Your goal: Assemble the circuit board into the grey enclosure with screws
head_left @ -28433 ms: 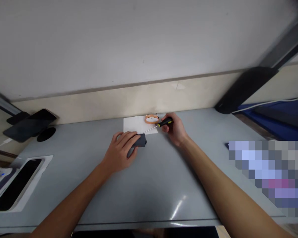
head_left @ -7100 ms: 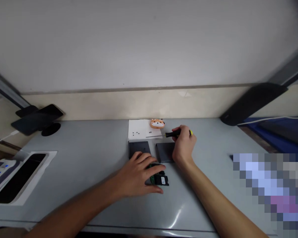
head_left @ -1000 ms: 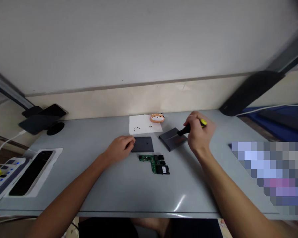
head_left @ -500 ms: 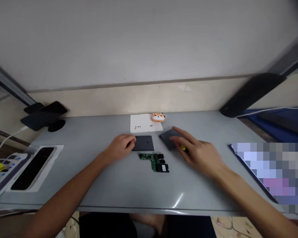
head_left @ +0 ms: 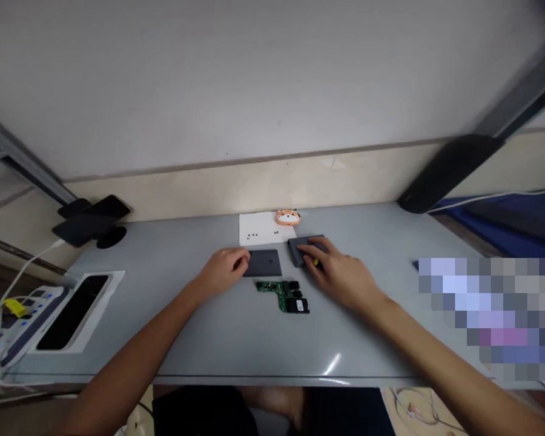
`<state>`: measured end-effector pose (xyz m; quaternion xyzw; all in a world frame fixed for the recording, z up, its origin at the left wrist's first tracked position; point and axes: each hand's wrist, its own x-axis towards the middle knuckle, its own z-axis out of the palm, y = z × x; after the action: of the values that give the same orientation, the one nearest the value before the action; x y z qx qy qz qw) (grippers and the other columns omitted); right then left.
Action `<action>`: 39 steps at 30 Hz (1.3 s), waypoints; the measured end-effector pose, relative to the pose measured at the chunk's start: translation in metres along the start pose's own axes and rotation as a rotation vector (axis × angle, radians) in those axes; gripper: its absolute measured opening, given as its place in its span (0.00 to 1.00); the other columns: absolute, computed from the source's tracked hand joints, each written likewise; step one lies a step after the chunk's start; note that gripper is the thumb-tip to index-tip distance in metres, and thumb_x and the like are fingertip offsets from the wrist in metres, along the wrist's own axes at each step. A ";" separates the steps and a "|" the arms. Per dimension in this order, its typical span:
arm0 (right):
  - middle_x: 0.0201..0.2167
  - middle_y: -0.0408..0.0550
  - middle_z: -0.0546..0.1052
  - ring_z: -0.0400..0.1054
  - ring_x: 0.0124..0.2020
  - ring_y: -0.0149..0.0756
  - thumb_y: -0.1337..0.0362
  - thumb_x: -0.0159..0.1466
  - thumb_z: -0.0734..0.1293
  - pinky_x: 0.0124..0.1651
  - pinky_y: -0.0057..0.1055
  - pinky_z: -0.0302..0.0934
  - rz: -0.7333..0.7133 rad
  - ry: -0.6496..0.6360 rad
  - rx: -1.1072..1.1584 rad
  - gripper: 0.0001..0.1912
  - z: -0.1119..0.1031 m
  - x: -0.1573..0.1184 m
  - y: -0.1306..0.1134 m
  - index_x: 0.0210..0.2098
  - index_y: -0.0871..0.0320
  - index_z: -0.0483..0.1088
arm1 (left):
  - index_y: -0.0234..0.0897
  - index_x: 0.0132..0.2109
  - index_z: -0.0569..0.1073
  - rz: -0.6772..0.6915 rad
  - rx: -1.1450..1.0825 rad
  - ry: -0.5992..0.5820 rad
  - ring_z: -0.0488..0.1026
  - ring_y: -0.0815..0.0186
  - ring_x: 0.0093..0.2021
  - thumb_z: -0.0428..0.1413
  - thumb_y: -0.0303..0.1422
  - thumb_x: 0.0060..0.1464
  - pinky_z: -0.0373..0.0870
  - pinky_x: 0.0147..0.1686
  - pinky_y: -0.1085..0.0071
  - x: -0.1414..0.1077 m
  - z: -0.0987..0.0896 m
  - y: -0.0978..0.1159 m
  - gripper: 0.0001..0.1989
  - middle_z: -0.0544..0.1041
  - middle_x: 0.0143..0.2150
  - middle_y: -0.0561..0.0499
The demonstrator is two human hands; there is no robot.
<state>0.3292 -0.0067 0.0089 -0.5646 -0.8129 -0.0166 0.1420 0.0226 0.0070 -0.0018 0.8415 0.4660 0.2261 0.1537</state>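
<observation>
At the left edge of a flat dark grey panel, my left hand is closed, thumb and fingers pinched together. Whether it grips the edge or something small is hidden. My right hand has its fingers over a dark grey casing piece, holding it close to the desk. A small yellow thing, mostly covered, shows between the fingers of that hand. In front of the panel lies a green circuit board with black connectors and a white sticker.
Several tiny dark screws lie on a white paper at the back, beside an orange animal-faced case. A phone, a power strip and a dark stand are to the left. A black cylinder leans at back right.
My right hand has moved left with the casing piece, which has turned and now lies nearer the panel. My left hand, the panel and the circuit board have stayed in place.
</observation>
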 end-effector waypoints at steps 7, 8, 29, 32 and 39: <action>0.68 0.46 0.67 0.80 0.39 0.40 0.52 0.75 0.55 0.39 0.41 0.74 -0.142 -0.065 0.100 0.20 -0.030 -0.022 -0.020 0.58 0.43 0.72 | 0.42 0.50 0.72 -0.053 0.070 0.044 0.75 0.63 0.35 0.44 0.35 0.71 0.67 0.38 0.68 -0.002 0.002 -0.003 0.13 0.78 0.34 0.53; 0.68 0.46 0.68 0.80 0.40 0.41 0.51 0.75 0.56 0.39 0.41 0.74 -0.207 -0.111 0.124 0.19 -0.032 -0.028 -0.024 0.59 0.43 0.72 | 0.42 0.52 0.71 -0.072 0.084 0.045 0.75 0.63 0.34 0.44 0.37 0.72 0.67 0.38 0.68 -0.002 0.001 -0.004 0.13 0.78 0.33 0.53; 0.58 0.46 0.76 0.76 0.28 0.36 0.51 0.69 0.66 0.34 0.38 0.66 -0.461 -0.193 0.045 0.16 -0.027 0.051 -0.033 0.53 0.46 0.76 | 0.39 0.52 0.72 -0.141 0.192 0.045 0.78 0.57 0.42 0.51 0.28 0.65 0.73 0.47 0.59 0.000 0.007 -0.011 0.11 0.80 0.41 0.47; 0.60 0.48 0.74 0.75 0.26 0.33 0.50 0.71 0.64 0.32 0.37 0.65 -0.470 -0.140 0.017 0.17 -0.017 0.047 -0.032 0.55 0.47 0.75 | 0.40 0.53 0.72 -0.122 0.170 0.043 0.78 0.58 0.41 0.51 0.28 0.65 0.73 0.47 0.59 -0.001 0.007 -0.012 0.11 0.80 0.39 0.48; 0.61 0.48 0.74 0.74 0.24 0.33 0.49 0.73 0.61 0.29 0.37 0.64 -0.486 -0.127 0.013 0.19 -0.001 0.035 -0.024 0.57 0.46 0.73 | 0.40 0.51 0.73 -0.070 0.146 0.033 0.78 0.58 0.45 0.50 0.29 0.66 0.73 0.50 0.58 -0.002 0.004 -0.012 0.10 0.81 0.44 0.48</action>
<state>0.2960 0.0165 0.0217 -0.3516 -0.9321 -0.0096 0.0861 0.0150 0.0119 -0.0114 0.8297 0.5130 0.1998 0.0922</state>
